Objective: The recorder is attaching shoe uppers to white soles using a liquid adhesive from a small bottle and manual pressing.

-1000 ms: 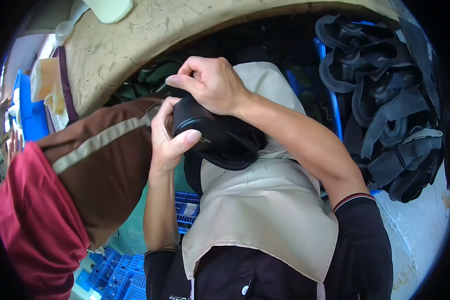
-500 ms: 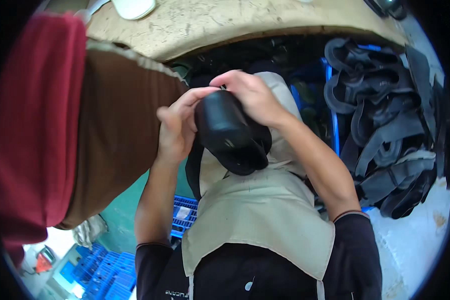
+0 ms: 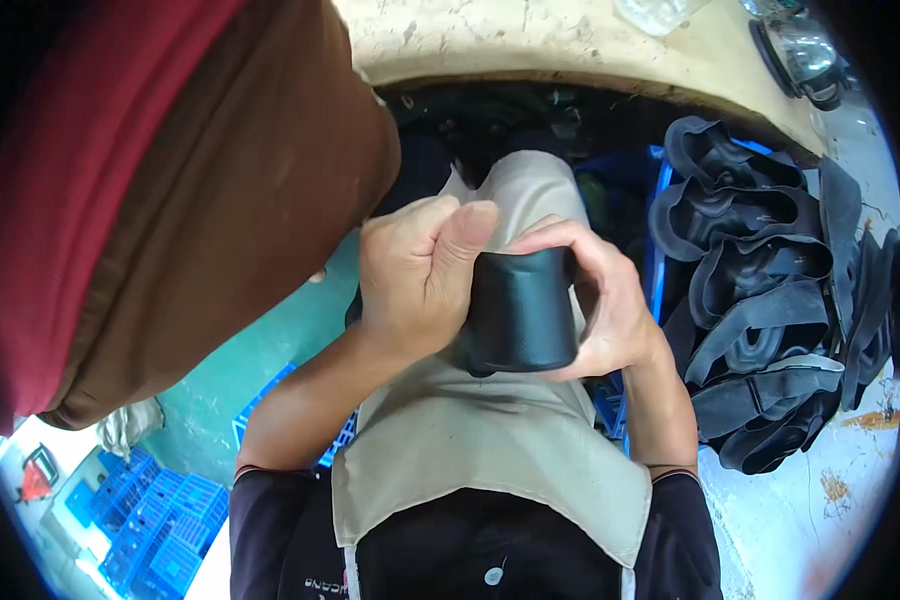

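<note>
Over my lap is a black leather shoe upper (image 3: pixel 526 312), its smooth rounded end toward me. My right hand (image 3: pixel 615 300) curves round its right side, thumb below and fingers over the far edge. Against its left far edge my left hand (image 3: pixel 418 272) is closed in a fist-like grip, thumb on top. The left fingertips are hidden, and so is the underside of the upper. A beige apron (image 3: pixel 480 430) covers my chest and thighs beneath it.
Several black shoe uppers (image 3: pixel 755 260) are stacked at the right beside a blue crate (image 3: pixel 660 215). A worktable (image 3: pixel 490 40) curves across the far side, with a clear goggle-like item (image 3: pixel 805 55) on it. Close at left stands a person in brown and red clothing (image 3: pixel 260 200). Blue crates (image 3: pixel 160 510) lie lower left.
The shoe upper has turned and moved right and nearer to me. My left hand has closed at its far edge; my right hand has shifted onto its right side. The person at left leans further in.
</note>
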Demonstrator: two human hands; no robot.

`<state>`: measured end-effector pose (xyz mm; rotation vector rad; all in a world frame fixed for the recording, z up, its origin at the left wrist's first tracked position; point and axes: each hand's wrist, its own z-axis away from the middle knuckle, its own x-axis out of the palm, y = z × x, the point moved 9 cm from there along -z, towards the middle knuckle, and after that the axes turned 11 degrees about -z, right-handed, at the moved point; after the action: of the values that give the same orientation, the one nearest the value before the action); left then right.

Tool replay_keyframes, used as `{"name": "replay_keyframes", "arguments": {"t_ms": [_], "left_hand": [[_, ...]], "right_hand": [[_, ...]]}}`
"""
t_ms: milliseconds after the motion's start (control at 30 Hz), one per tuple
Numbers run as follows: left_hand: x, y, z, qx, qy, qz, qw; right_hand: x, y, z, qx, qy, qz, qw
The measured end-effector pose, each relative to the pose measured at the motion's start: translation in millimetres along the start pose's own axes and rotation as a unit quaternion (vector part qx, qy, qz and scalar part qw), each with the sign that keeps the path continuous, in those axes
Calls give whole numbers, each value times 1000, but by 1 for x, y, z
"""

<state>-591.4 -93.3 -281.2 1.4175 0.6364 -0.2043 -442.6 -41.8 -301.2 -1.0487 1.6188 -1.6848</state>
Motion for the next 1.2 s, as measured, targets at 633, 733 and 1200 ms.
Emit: {"name": "replay_keyframes", "arguments": {"t_ms": [633,733,1200], "left_hand": [[32,66,6,229,-66,-101,966],[53,72,0,177,-125,-88,972],[48,69,36,123,202,-14,971]], "right_hand": [[-21,15,26,23,95,-12,995],[-40,18,38,30,104,-48,993],[-124,60,122,-52,322,-634,701]]}}
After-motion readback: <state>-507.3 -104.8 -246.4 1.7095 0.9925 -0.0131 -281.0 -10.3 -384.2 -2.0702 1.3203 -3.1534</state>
